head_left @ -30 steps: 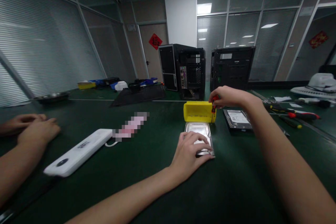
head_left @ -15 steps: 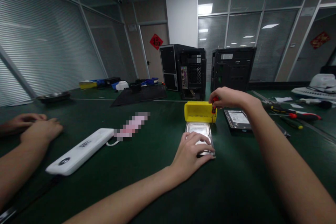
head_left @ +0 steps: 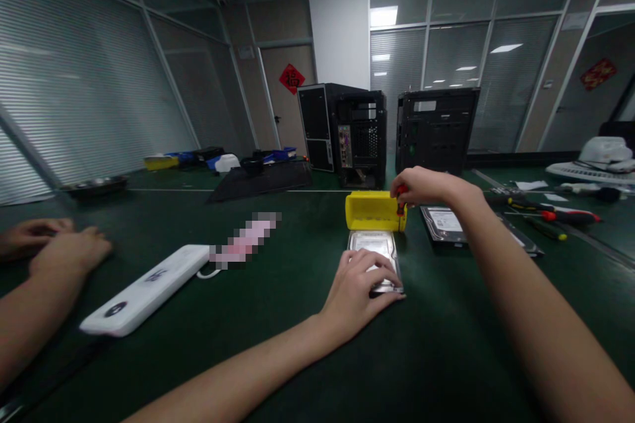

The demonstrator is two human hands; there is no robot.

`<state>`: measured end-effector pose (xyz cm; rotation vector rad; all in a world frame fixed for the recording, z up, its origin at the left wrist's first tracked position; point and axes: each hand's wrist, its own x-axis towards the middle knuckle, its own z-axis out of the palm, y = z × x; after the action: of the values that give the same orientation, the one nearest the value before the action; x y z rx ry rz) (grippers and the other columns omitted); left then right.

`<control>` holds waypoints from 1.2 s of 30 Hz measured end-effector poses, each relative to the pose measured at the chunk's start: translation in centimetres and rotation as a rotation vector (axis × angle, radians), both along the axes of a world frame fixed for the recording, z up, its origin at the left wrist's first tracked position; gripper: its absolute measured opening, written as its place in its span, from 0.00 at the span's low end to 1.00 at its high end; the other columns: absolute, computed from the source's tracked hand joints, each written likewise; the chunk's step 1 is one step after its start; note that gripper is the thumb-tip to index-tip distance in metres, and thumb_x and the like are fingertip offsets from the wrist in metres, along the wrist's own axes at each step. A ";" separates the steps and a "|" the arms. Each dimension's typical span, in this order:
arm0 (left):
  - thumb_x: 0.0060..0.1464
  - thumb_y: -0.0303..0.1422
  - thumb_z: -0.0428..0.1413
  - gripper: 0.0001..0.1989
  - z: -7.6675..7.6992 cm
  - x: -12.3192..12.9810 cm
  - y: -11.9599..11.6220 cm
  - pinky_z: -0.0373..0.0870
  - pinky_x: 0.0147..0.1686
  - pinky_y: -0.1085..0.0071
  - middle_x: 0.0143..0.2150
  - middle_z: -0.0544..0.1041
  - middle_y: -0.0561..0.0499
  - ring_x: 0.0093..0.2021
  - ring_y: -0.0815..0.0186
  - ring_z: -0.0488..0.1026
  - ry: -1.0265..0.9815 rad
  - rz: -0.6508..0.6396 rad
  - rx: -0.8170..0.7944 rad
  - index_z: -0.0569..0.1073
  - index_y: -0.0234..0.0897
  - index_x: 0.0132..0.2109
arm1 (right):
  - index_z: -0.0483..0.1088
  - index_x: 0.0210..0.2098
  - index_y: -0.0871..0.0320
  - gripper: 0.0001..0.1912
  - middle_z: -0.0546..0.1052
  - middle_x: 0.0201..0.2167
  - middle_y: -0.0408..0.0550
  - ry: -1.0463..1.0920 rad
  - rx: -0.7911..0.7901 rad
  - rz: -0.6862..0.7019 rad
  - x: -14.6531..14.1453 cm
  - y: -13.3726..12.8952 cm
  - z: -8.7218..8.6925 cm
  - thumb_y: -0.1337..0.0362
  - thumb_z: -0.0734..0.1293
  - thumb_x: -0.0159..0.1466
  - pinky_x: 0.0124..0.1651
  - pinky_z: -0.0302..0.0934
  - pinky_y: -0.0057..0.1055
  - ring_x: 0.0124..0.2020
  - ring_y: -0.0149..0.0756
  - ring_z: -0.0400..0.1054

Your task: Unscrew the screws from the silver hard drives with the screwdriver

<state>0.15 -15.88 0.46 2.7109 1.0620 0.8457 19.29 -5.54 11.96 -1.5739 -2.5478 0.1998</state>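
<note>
Head view: pinching red screwdriver (head_left: 401, 209) in right hand (head_left: 415, 186) at right end of yellow box (head_left: 372, 206); resting left hand (head_left: 358, 279), with fingers spread, on hard drive (head_left: 372, 239) just in front of box.

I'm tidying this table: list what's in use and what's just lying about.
Likely in use:
Silver rectangular hard drive, under left fingers
Red-handled screwdriver, in right fingers
Yellow plastic bin

Likely lying about:
White oblong plastic device
Black boxy computer cases
</note>
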 end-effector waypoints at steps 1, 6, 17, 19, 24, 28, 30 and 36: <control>0.52 0.36 0.58 0.06 0.0 0.0 0.0 0.53 0.47 0.64 0.42 0.72 0.55 0.46 0.65 0.65 0.000 0.001 0.000 0.73 0.42 0.38 | 0.73 0.41 0.60 0.16 0.77 0.35 0.51 0.001 -0.002 -0.001 0.0 0.0 0.0 0.71 0.62 0.53 0.28 0.61 0.22 0.29 0.31 0.71; 0.51 0.36 0.58 0.07 -0.1 0.0 0.0 0.53 0.47 0.64 0.42 0.72 0.54 0.46 0.63 0.65 -0.015 0.008 -0.004 0.72 0.42 0.39 | 0.71 0.41 0.59 0.16 0.76 0.34 0.49 0.037 0.021 -0.006 0.7 -0.2 0.3 0.68 0.61 0.55 0.29 0.61 0.23 0.28 0.30 0.70; 0.53 0.37 0.56 0.07 0.1 -0.2 -0.1 0.53 0.47 0.63 0.43 0.72 0.54 0.47 0.63 0.65 0.018 0.002 -0.002 0.74 0.44 0.41 | 0.69 0.44 0.65 0.19 0.73 0.39 0.58 0.083 -0.130 -0.220 1.3 2.0 -1.8 0.66 0.52 0.61 0.30 0.60 0.29 0.30 0.34 0.68; 0.55 0.36 0.55 0.08 0.0 -0.2 0.0 0.53 0.47 0.62 0.44 0.72 0.54 0.47 0.63 0.64 0.040 -0.013 0.016 0.75 0.46 0.42 | 0.71 0.42 0.62 0.17 0.74 0.37 0.52 0.043 -0.299 -0.146 1.0 2.4 -3.4 0.70 0.55 0.58 0.28 0.61 0.27 0.27 0.30 0.67; 0.56 0.36 0.54 0.09 -0.1 -0.2 0.2 0.53 0.47 0.62 0.46 0.72 0.53 0.48 0.62 0.64 0.064 -0.029 0.034 0.74 0.48 0.44 | 0.67 0.46 0.62 0.14 0.71 0.43 0.51 -0.078 -0.420 -0.134 0.9 3.5 -6.4 0.65 0.60 0.61 0.37 0.64 0.32 0.37 0.31 0.68; 0.56 0.37 0.53 0.09 0.0 -0.2 0.3 0.53 0.47 0.61 0.46 0.72 0.53 0.48 0.62 0.64 0.080 -0.034 0.026 0.74 0.49 0.45 | 0.63 0.49 0.62 0.18 0.68 0.47 0.51 -0.176 -0.405 -0.142 1.1 4.3 -6.8 0.60 0.60 0.62 0.45 0.63 0.39 0.44 0.35 0.65; 0.56 0.37 0.54 0.09 0.0 -0.2 0.3 0.53 0.47 0.61 0.45 0.72 0.53 0.48 0.62 0.64 0.085 -0.029 0.026 0.74 0.49 0.44 | 0.63 0.50 0.61 0.18 0.68 0.48 0.52 -0.210 -0.389 -0.143 0.9 4.5 -7.0 0.60 0.60 0.62 0.45 0.63 0.39 0.45 0.36 0.65; 0.56 0.36 0.54 0.09 -0.3 -0.2 0.3 0.53 0.47 0.61 0.45 0.72 0.53 0.48 0.62 0.64 0.080 -0.024 0.040 0.74 0.48 0.45 | 0.63 0.50 0.62 0.18 0.68 0.47 0.52 -0.314 -0.360 -0.200 -0.9 4.5 -7.9 0.60 0.60 0.62 0.44 0.63 0.39 0.44 0.35 0.66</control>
<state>-0.09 -15.60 0.15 2.8067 1.0356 0.7683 18.35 -1.02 4.06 -2.1322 -2.6677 0.4409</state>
